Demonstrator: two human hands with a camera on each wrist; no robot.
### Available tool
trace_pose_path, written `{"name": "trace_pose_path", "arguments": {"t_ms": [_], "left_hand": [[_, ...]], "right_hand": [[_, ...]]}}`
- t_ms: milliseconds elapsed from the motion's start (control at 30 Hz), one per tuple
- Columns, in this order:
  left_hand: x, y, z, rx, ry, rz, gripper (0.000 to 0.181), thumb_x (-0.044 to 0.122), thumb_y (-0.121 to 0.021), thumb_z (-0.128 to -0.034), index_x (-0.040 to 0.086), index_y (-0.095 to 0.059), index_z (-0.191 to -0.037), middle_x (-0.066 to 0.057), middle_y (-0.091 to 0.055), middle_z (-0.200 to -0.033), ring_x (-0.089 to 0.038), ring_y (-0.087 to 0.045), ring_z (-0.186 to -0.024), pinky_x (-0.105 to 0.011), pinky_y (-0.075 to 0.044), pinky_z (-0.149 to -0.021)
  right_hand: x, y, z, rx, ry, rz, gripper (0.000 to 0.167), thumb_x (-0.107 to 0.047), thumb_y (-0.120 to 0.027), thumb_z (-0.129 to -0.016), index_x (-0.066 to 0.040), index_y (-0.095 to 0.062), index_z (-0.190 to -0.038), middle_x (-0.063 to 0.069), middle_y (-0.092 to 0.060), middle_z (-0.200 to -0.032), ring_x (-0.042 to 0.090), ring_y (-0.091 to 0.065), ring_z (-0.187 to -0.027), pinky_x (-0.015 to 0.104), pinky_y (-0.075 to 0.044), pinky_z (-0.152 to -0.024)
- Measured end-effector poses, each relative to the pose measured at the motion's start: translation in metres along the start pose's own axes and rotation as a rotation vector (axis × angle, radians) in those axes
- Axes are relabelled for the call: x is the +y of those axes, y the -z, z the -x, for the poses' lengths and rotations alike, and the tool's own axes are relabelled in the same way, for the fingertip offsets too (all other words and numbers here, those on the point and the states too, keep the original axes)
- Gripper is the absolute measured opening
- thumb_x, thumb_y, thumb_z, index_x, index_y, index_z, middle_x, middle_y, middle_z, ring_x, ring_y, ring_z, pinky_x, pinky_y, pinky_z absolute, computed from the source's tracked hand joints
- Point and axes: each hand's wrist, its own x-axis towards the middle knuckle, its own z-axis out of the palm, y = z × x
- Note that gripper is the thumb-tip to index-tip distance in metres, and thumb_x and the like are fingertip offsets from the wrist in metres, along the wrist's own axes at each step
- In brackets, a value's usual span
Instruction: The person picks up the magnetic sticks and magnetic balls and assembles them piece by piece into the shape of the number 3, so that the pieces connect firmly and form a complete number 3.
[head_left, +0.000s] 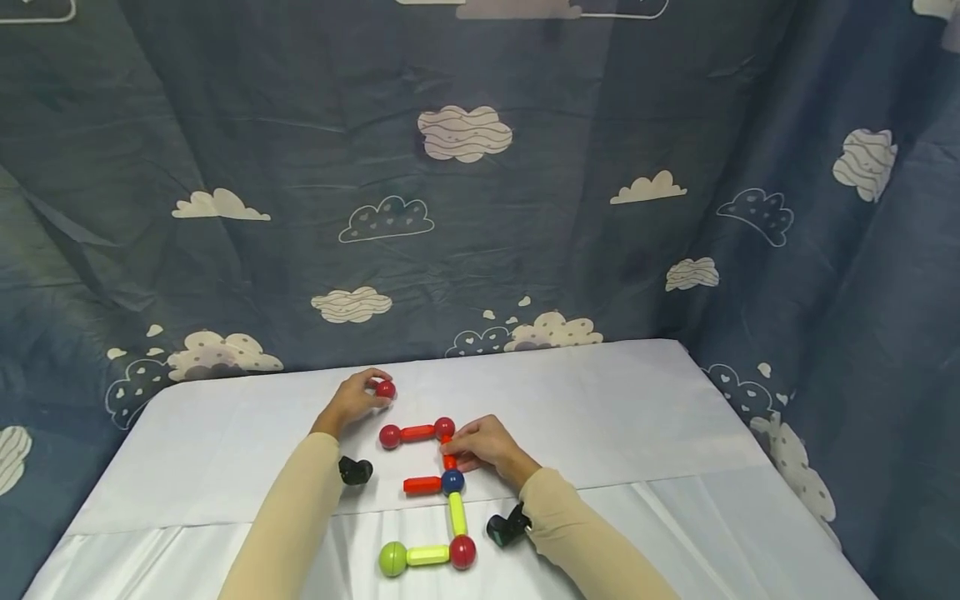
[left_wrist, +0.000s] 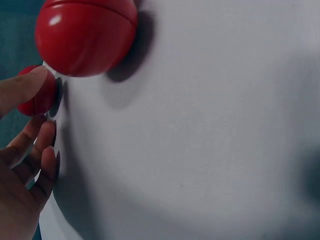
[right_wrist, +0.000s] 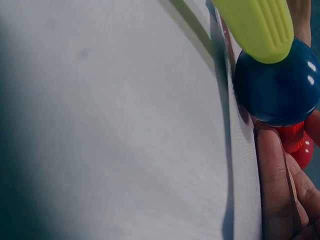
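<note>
Between thumb and fingers, my left hand (head_left: 358, 398) pinches a red ball (head_left: 386, 389) near the table's far edge. The left wrist view shows the thumb across that ball (left_wrist: 44, 97), with a larger-looking red ball (left_wrist: 85, 40) nearby. My right hand (head_left: 487, 448) grips an upright-running red rod (head_left: 449, 462) between a red ball (head_left: 445, 427) and a blue ball (head_left: 452, 481). From the upper red ball another red rod (head_left: 417, 433) runs left to a red ball (head_left: 389, 437). A third red rod (head_left: 422, 486) sticks out left from the blue ball, its left end free.
Below the blue ball, a yellow-green rod (head_left: 457, 513) leads to a red ball (head_left: 462, 552). Another yellow-green rod (head_left: 428, 555) joins it to a green ball (head_left: 393, 558). White cloth (head_left: 600, 417) covers the table; a cloud-patterned curtain (head_left: 525, 250) hangs behind.
</note>
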Motion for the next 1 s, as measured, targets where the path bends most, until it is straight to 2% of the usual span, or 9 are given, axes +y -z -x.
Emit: {"name": "trace_pose_path", "arguments": {"t_ms": [133, 267, 500, 733, 867, 1000], "left_hand": [[-0.001, -0.001, 0.003, 0.032, 0.05, -0.022, 0.039, 0.01, -0.074, -0.0824, 0.007, -0.058, -0.119, -0.019, -0.059, -0.118, -0.032, -0.05, -0.107, -0.046, -0.042, -0.09], [-0.003, 0.001, 0.007, 0.057, 0.039, -0.036, 0.039, 0.009, -0.073, -0.0828, 0.007, -0.058, -0.119, -0.019, -0.06, -0.116, -0.032, -0.05, -0.107, -0.047, -0.041, -0.091], [-0.007, 0.009, 0.019, 0.048, 0.018, -0.06, 0.04, 0.013, -0.07, -0.0855, 0.007, -0.06, -0.124, -0.02, -0.058, -0.119, -0.034, -0.049, -0.111, -0.051, -0.039, -0.093], [-0.015, 0.016, 0.049, 0.081, -0.012, -0.015, 0.039, 0.017, -0.073, -0.085, 0.003, -0.062, -0.119, -0.015, -0.064, -0.111, -0.027, -0.059, -0.099, -0.037, -0.049, -0.078], [-0.018, 0.015, 0.069, 0.111, -0.06, 0.035, 0.038, 0.015, -0.075, -0.0827, 0.003, -0.063, -0.117, -0.013, -0.066, -0.107, -0.025, -0.06, -0.097, -0.037, -0.049, -0.082], [-0.016, 0.011, 0.092, 0.112, -0.103, 0.096, 0.04, 0.01, -0.076, -0.0805, 0.002, -0.064, -0.118, -0.012, -0.067, -0.108, -0.022, -0.062, -0.094, -0.035, -0.05, -0.083]], "right_hand": [[0.0, -0.003, 0.002, -0.019, 0.011, -0.011, 0.017, -0.011, -0.082, -0.075, -0.002, -0.07, -0.083, 0.006, -0.068, -0.07, 0.01, -0.06, -0.049, 0.023, -0.051, -0.05], [0.0, -0.005, 0.002, -0.016, 0.011, -0.011, 0.017, -0.012, -0.082, -0.075, -0.003, -0.07, -0.082, 0.005, -0.068, -0.07, 0.01, -0.06, -0.049, 0.022, -0.051, -0.05], [0.0, -0.008, 0.003, -0.016, 0.007, -0.005, 0.017, -0.012, -0.082, -0.074, -0.003, -0.07, -0.082, 0.005, -0.068, -0.07, 0.009, -0.059, -0.049, 0.022, -0.051, -0.049], [0.0, -0.006, 0.003, -0.01, 0.006, -0.001, 0.018, -0.013, -0.082, -0.075, -0.003, -0.07, -0.084, 0.006, -0.068, -0.072, 0.01, -0.06, -0.051, 0.022, -0.051, -0.051], [0.0, -0.001, 0.003, -0.008, 0.003, -0.013, 0.017, -0.011, -0.082, -0.075, -0.002, -0.071, -0.085, 0.006, -0.069, -0.073, 0.01, -0.061, -0.051, 0.023, -0.051, -0.051], [0.001, 0.002, 0.002, -0.009, 0.008, -0.022, 0.017, -0.01, -0.081, -0.075, -0.002, -0.07, -0.085, 0.006, -0.068, -0.073, 0.01, -0.061, -0.051, 0.023, -0.052, -0.051]]}}
